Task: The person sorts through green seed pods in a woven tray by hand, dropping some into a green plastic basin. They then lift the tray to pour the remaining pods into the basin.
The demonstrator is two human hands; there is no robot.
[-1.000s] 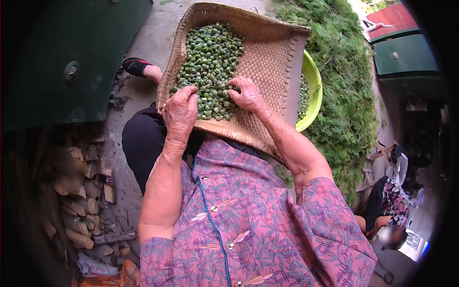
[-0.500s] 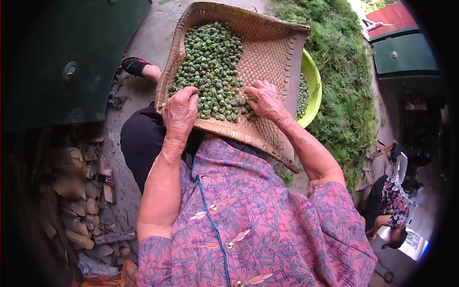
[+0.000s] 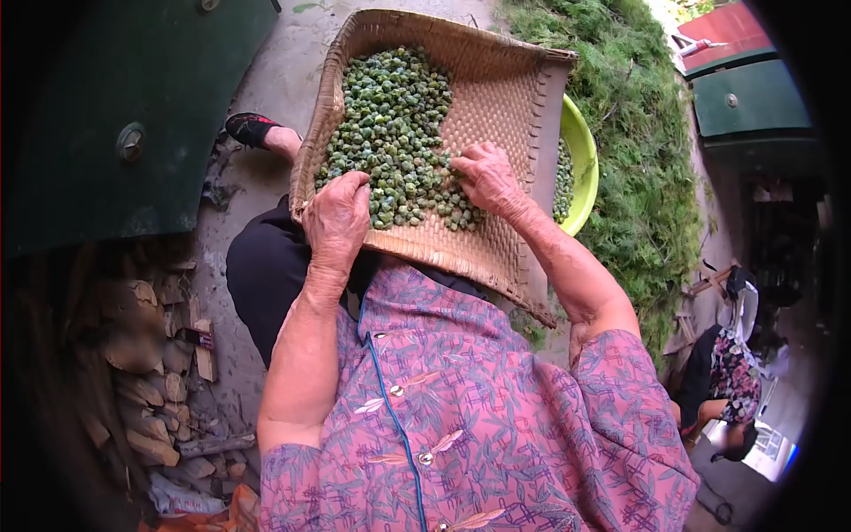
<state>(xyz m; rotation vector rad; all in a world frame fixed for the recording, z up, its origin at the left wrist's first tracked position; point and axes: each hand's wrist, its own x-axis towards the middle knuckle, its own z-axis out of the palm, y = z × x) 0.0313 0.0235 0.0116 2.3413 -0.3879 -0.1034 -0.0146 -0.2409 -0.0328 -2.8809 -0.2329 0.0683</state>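
A woven winnowing basket (image 3: 496, 127) rests on the lap, its left part heaped with small round green cones (image 3: 394, 111). My left hand (image 3: 337, 215) is at the basket's near left edge, beside the heap. Its thumb and forefinger are pressed together, and what they hold, if anything, is hidden. Farther right, my right hand (image 3: 490, 182) hovers low over the thin right edge of the heap. Its fingers are curled and closed towards some loose cones; anything inside the fingertips is too small to make out.
A yellow-green basin (image 3: 581, 168) with more cones stands just right of the basket. Cut green branches (image 3: 634, 191) cover the ground beyond it. Split firewood (image 3: 146, 434) is stacked at lower left. Another person (image 3: 727, 377) sits at the far right.
My right hand has risen slightly away from me. Some cones near it have spread a little closer to the basket's near edge. My left hand has barely moved.
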